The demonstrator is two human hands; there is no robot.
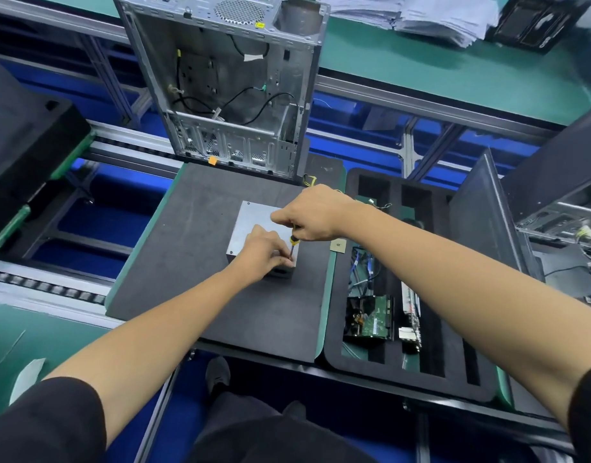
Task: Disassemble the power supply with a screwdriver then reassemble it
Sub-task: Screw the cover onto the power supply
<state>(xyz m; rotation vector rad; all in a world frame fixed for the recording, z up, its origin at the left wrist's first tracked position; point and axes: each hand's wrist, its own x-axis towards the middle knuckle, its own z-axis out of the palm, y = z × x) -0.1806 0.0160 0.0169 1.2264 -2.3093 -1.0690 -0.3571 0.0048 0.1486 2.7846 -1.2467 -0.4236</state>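
Power supply point(254, 225): grey metal box, sits on the dark foam mat point(194, 248) in front of me.
Right hand point(312, 213): mine, clenched round the screwdriver point(292, 246), tip down at the box's near right corner.
Left hand point(265, 250): fingers pinching at the shaft beside the tip.
Right side: foam tray point(360, 359) holding circuit boards point(370, 317).
Beyond: open computer case point(227, 85), upright, at the mat's far edge.
Writing: none legible.
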